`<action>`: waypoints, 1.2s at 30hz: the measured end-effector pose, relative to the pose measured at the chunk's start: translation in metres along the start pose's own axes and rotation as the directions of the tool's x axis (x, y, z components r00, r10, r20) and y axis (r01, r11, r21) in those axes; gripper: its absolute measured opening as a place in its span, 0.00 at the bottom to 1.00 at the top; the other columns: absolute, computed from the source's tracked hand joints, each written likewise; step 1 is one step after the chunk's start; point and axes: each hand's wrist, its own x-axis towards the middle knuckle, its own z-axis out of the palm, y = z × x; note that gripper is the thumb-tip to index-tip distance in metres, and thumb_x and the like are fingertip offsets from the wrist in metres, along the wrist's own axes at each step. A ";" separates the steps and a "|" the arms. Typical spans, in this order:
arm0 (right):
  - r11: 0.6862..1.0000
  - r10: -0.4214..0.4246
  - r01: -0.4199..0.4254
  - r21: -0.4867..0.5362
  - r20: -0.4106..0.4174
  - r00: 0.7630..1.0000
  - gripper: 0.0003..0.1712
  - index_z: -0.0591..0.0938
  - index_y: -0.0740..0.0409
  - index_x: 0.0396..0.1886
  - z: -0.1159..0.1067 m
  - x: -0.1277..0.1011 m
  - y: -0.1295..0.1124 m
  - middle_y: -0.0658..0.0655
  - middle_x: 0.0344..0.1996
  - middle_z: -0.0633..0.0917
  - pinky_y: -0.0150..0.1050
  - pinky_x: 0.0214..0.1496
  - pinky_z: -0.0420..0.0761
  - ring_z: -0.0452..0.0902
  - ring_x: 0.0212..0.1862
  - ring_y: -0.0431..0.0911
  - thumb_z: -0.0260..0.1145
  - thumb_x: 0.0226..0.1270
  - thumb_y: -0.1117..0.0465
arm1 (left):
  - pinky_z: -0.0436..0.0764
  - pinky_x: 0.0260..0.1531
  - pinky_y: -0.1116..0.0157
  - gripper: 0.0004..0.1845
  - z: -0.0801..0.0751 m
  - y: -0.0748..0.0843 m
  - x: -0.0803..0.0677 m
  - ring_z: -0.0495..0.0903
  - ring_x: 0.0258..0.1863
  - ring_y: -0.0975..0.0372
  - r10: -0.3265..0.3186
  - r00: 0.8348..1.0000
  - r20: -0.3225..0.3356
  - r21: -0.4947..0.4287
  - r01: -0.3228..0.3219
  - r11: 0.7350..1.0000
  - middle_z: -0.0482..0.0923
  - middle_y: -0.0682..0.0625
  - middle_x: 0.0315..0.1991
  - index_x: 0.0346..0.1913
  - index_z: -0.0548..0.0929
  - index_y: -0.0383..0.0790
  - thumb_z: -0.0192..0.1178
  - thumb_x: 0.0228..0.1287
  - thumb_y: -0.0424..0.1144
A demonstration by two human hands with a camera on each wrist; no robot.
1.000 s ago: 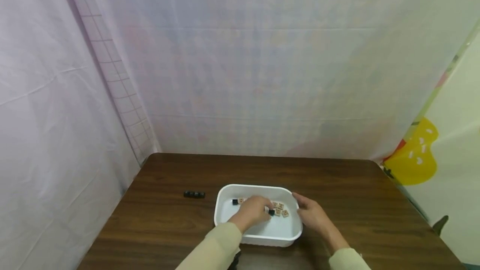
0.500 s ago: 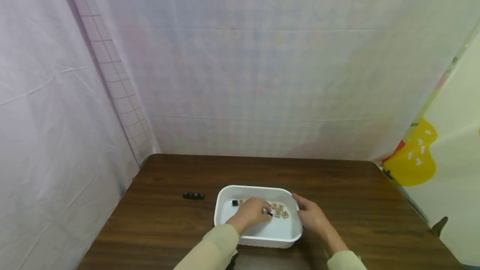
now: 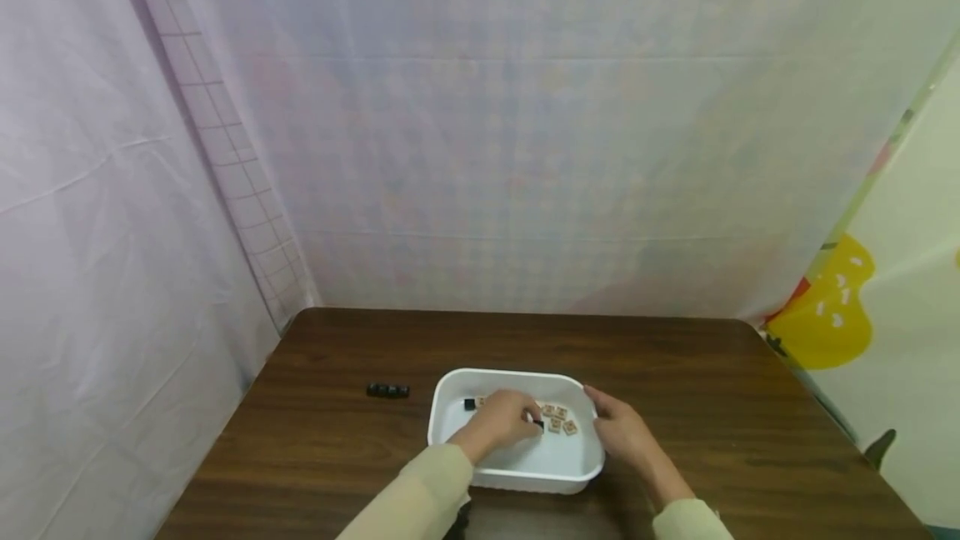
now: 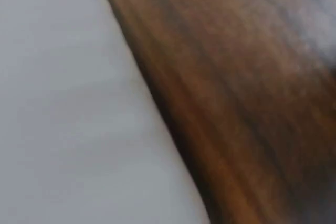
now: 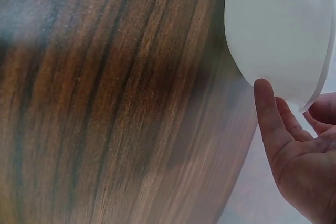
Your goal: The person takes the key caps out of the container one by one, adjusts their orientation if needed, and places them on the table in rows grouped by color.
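Note:
A white plastic tub sits on the table, with several small tan square pieces bearing dark marks and a small black block inside. My left hand reaches into it, thumb and forefinger pinching another small black block; the hand covers part of the tub's floor. At the tub's right end, my right hand grips the rim. The right wrist view shows the right hand's fingers against the tub's outer wall and its thumb at the rim. The left wrist view shows no hand.
Left of the tub, a short row of black blocks lies on the dark wood-grain table. Pale curtains hang behind the table and along its left side. A printed cloth hangs at the right.
The left hand has shifted slightly left inside the tub, and the black block at its fingertips has moved a little with it. The right hand stays at the rim.

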 end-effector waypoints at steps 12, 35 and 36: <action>0.987 -0.031 0.032 -0.159 0.007 0.999 0.36 0.70 0.70 0.68 0.000 0.001 -0.004 0.75 0.58 0.77 0.57 0.56 0.73 0.76 0.51 0.60 0.53 0.54 0.74 | 0.74 0.21 0.72 0.08 -0.023 -0.002 -0.004 0.74 0.18 0.70 -0.069 0.996 0.050 -0.204 0.078 0.976 0.79 0.55 0.22 0.36 0.86 0.37 0.72 0.51 0.29; 0.999 -0.007 0.008 -0.032 0.045 0.999 0.36 0.73 0.72 0.64 -0.010 0.009 0.001 0.74 0.57 0.78 0.48 0.52 0.76 0.76 0.54 0.59 0.61 0.50 0.73 | 0.76 0.32 0.70 0.10 -0.047 -0.016 -0.016 0.77 0.29 0.67 -0.027 0.999 -0.022 -0.194 0.022 0.981 0.85 0.49 0.31 0.41 0.88 0.32 0.71 0.56 0.31; 1.000 0.001 0.000 -0.024 0.047 0.999 0.36 0.73 0.72 0.64 -0.010 0.010 0.000 0.73 0.57 0.79 0.46 0.51 0.76 0.76 0.54 0.58 0.61 0.50 0.73 | 0.76 0.31 0.70 0.10 -0.049 -0.017 -0.017 0.76 0.29 0.68 -0.032 0.999 -0.023 -0.198 0.027 0.980 0.84 0.51 0.31 0.41 0.88 0.33 0.71 0.56 0.32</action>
